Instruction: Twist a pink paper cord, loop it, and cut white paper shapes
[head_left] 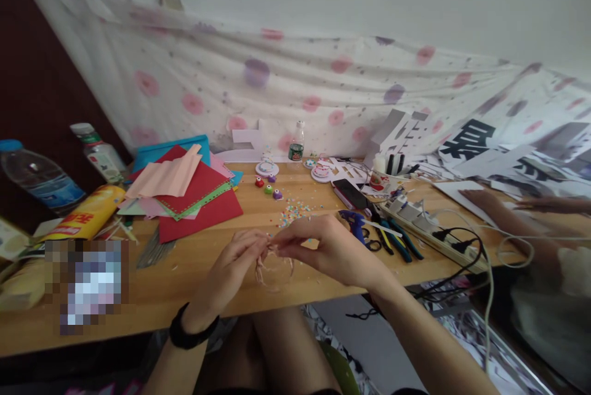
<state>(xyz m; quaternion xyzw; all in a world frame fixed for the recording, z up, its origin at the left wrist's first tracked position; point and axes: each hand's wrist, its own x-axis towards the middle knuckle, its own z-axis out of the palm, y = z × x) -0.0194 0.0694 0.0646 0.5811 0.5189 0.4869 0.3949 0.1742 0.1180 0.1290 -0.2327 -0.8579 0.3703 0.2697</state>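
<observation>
Peach-coloured strand loop [260, 274] hangs pinched in the fingers of your left hand [236, 263] and right hand [329, 250], above the tabletop [194, 263]; pulling unevenly could snap its thin strands.

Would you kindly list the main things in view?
Thin strands: several, pinkish, between hands
Beads: many, multicoloured, centre
Figures: 4, mixed, behind beads
Papers: several, multicoloured, left
Bottles: 3, clear, left and back
Canister: 1, yellow, left
Phone: 1, dark, right
Glue gun: 1, blue, right
Power strip: 1, whitish, right
Curtain: 1, spotted white, back
Table: 1, wooden, below
Co-worker's hands: 2, bare, right
Left hand: 1, black-banded, centre
Right hand: 1, bare, centre
</observation>
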